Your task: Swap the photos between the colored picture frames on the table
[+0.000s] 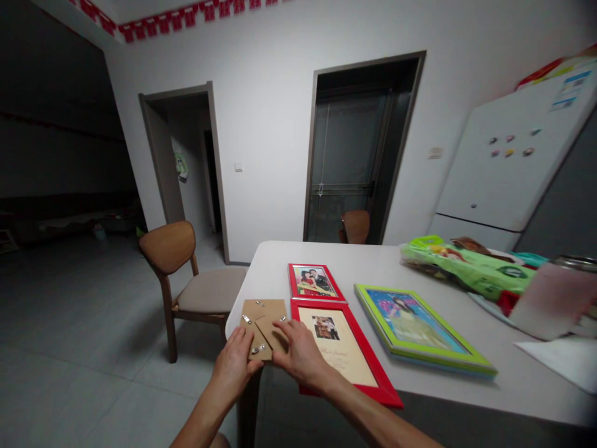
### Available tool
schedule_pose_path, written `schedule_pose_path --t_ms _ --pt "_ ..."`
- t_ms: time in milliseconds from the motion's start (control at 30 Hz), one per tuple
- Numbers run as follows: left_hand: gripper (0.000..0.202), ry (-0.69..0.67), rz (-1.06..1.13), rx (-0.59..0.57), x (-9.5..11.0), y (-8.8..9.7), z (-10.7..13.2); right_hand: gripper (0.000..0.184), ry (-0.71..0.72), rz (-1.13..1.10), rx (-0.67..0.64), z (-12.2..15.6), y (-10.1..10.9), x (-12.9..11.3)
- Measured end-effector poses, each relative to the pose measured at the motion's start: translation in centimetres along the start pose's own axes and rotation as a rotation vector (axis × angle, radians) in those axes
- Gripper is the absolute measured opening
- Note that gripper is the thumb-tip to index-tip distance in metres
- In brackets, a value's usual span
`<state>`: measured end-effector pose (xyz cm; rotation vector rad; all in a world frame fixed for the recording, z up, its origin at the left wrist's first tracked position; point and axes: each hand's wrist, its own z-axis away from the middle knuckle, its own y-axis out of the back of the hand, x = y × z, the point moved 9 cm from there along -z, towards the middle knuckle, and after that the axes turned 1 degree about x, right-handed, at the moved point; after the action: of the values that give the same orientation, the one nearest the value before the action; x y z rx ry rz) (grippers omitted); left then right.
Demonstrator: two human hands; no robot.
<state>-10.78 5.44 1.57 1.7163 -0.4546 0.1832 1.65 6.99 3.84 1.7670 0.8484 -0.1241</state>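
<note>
A brown cardboard frame back (262, 317) with small metal clips lies face down at the table's near left corner. My left hand (236, 367) rests on its near left edge, fingers curled and pressing on the board. My right hand (301, 354) lies across its right side, fingers stretched flat onto the stand flap. Under my right wrist sits a large red frame (347, 348) with a small photo on cream paper. A small red photo frame (314, 282) lies just beyond it. A green frame (415, 326) lies to the right.
The white table (373, 255) carries green and other snack packets (466, 264) and a pink paper (550, 298) at the right. A wooden chair (186, 274) stands left of the table. A white fridge (508, 168) stands at the right; two dark doorways open behind.
</note>
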Motion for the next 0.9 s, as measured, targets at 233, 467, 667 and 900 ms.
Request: schedule_pose_path --t_ms 233,467,667,900 --pt "0.051 -0.163 0.135 -0.031 8.0 -1.4 -0.2 0.045 -0.037 -0.006 0.065 4.1 6.8 4.9" --pt "0.037 -0.243 0.209 -0.167 12.9 -4.4 -0.3 0.042 -0.136 0.077 0.019 7.0 8.8 9.8" --pt "0.021 -0.26 0.17 -0.173 13.1 -4.9 -0.7 0.036 -0.14 0.132 0.021 7.0 8.2 11.0" --pt "0.017 -0.294 0.152 -0.17 12.6 -5.2 -0.5 0.034 -0.117 0.189 0.031 7.3 7.3 10.5"
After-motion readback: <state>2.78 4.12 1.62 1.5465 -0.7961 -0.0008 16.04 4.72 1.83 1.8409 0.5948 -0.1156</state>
